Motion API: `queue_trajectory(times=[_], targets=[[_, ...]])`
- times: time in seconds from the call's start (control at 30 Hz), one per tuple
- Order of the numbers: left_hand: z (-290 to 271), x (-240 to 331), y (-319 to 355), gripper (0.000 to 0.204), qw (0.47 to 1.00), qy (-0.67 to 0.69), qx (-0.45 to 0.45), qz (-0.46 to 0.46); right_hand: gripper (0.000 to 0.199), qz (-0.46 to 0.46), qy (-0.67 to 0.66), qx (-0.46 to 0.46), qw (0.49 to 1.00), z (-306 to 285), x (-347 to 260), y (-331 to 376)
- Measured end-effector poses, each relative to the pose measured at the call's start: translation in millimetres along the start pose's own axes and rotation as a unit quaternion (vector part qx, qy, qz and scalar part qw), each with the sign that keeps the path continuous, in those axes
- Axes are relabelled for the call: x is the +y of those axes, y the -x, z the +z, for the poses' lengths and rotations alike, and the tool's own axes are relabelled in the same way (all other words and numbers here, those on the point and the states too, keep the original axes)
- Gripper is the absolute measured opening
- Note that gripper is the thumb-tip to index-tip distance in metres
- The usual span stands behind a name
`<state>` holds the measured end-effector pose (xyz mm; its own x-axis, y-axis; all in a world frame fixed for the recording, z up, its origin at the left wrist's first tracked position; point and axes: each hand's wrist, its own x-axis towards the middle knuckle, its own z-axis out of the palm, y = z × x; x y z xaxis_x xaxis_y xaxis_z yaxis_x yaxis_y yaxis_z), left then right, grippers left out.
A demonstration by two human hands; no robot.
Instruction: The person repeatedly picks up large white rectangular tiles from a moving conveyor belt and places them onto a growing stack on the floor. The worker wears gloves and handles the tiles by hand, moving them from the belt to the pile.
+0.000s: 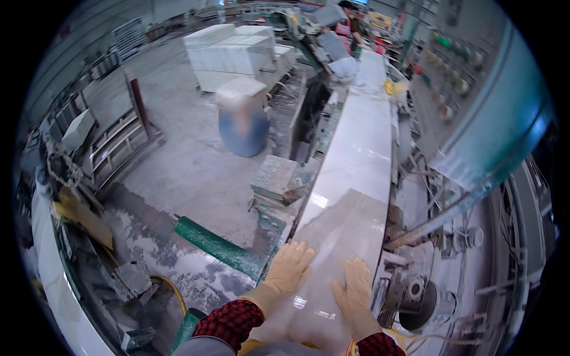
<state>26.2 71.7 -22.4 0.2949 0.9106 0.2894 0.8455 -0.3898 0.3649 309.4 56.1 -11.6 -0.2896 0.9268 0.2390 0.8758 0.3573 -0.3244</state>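
Two gloved hands, the left hand (289,268) and right hand (356,286), press flat with fingers spread wide, gripping nothing, on a pale polished stone slab (347,219) lying along the long conveyor line (362,142), beside a green roller (217,246) and a blue drum (242,127).

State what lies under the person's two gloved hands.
Both the left hand and the right hand rest flat on a glossy pale stone slab on a long machine bed. The slab surface beneath the palms is covered.
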Motion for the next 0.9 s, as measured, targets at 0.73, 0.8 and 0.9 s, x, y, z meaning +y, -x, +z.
queue_trajectory(times=[0.73,0.8,0.9], targets=[[-68,31,269,0.032,0.959,-0.123,0.122,-0.226,0.088,-0.089,0.071,-0.053,0.992,75,125,-63],[-72,56,344,0.036,0.944,-0.125,0.124,-0.277,0.085,-0.074,0.089,-0.054,0.992,83,124,-70],[-65,122,462,0.031,0.916,-0.167,0.118,-0.345,0.080,-0.055,0.052,-0.044,0.996,89,97,-63]])
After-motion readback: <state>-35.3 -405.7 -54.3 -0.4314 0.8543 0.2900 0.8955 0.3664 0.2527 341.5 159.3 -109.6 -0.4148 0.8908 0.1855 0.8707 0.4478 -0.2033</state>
